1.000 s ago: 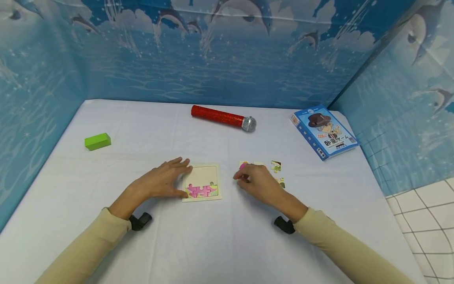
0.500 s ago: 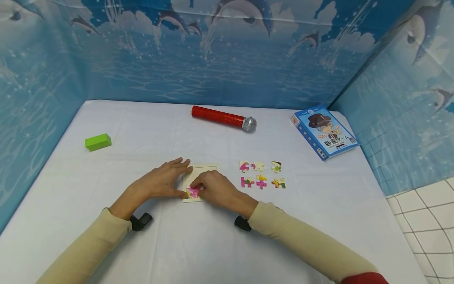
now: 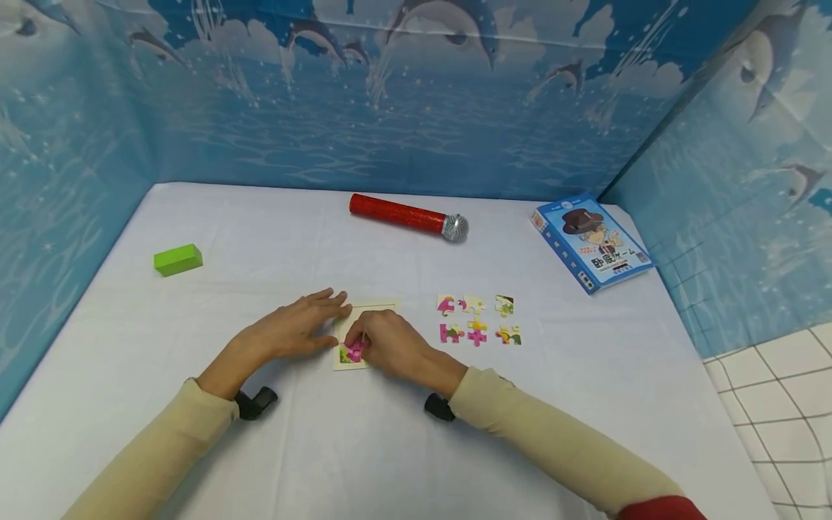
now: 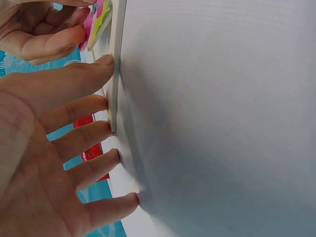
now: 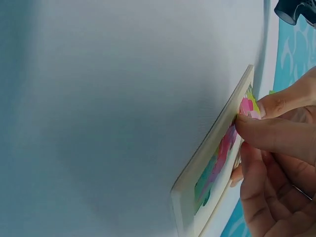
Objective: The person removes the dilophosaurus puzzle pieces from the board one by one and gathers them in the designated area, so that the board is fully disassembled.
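Observation:
A pale wooden puzzle tray lies on the table, with pink and green pieces along its near side. My left hand steadies the tray, its fingers spread and its thumb at the edge, as the left wrist view shows. Over the tray, my right hand pinches a pink and yellow puzzle piece between thumb and index finger. That piece is tilted up from the tray in the left wrist view. The right hand covers much of the tray in the head view.
Several loose puzzle pieces lie in two rows right of the tray. Behind are a red microphone and a blue game box. A green block sits at the left. Dolphin-printed curtains enclose the table.
My right hand has moved left from the loose pieces to the tray, and the loose pieces are now uncovered. The left thumb has shifted back slightly; otherwise the left hand stays put.

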A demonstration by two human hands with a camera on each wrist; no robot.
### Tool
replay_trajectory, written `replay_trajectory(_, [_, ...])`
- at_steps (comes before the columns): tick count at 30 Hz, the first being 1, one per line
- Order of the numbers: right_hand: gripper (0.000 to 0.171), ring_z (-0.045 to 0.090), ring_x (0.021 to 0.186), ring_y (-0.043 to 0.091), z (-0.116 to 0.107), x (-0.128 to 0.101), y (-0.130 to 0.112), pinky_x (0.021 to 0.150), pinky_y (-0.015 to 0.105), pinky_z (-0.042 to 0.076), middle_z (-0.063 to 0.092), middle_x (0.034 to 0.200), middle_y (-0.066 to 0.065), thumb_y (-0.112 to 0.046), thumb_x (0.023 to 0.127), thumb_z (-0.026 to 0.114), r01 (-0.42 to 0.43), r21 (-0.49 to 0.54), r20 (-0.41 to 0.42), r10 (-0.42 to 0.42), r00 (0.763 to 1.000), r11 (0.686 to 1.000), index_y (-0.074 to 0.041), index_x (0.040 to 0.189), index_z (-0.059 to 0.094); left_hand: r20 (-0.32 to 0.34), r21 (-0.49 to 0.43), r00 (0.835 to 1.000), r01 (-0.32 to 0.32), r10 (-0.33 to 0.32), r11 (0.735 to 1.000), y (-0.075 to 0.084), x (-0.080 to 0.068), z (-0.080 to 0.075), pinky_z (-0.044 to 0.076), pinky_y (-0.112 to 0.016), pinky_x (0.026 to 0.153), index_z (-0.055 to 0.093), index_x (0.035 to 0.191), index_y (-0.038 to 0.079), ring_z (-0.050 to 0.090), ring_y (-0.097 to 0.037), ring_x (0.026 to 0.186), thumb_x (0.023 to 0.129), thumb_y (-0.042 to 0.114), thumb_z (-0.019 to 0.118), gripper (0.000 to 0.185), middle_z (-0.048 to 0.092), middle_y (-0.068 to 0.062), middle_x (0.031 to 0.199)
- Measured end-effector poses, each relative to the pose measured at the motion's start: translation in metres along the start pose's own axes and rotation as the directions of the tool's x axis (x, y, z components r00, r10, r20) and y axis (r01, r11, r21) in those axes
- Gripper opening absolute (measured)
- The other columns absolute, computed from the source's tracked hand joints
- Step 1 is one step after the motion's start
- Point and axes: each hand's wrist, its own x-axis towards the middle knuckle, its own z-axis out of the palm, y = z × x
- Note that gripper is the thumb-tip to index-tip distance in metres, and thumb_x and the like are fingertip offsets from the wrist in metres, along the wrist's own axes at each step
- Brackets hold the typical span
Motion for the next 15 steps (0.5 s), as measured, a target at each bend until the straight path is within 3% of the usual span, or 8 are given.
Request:
replay_trajectory(4, [0.021,0.052,0.072,0.003,0.0010,-0.0001,0.0008,0.065,0.013,0.043,0.064,0.078,-0.009,0.000,0.075,0.062,-0.007,0.006,-0.017,0.007,1.000,1.000,-0.015,0.086,0.071,0.004,-0.002,1.000,0.002,-0.002,1.000,0.0002,-0.0001,0.0007,0.025,-0.054,0.105,0.044,0.134,0.013,0.018,-0.027,0.138,0.083,0.029,0.064,0.057,0.028,-0.004,0.147])
replay_trajectory(10, [0.015,0.056,0.079,0.001,-0.0002,0.0005,0.0020,0.072,0.014,0.046,0.066,0.083,-0.009,-0.006,0.079,0.065,0.071,0.017,-0.043,-0.070,0.997,0.997,-0.016,0.086,0.073,-0.006,-0.002,1.000,-0.008,0.008,1.000,0.0008,-0.0005,-0.0009,0.029,-0.053,0.103,0.044,0.134,0.013,0.019,-0.027,0.137,0.083,0.028,0.064,0.057,0.029,-0.005,0.147])
replay_trajectory(15, [0.015,0.056,0.076,0.001,0.0012,0.0007,0.0034,0.068,0.011,0.045,0.066,0.083,-0.008,-0.006,0.077,0.066,0.105,0.010,-0.042,-0.105,0.994,0.994,-0.015,0.087,0.073,-0.008,-0.001,1.000,-0.012,0.012,1.000,-0.0001,-0.0004,0.0003,0.025,-0.053,0.105,0.045,0.134,0.013,0.019,-0.028,0.137,0.083,0.028,0.065,0.057,0.030,-0.005,0.146])
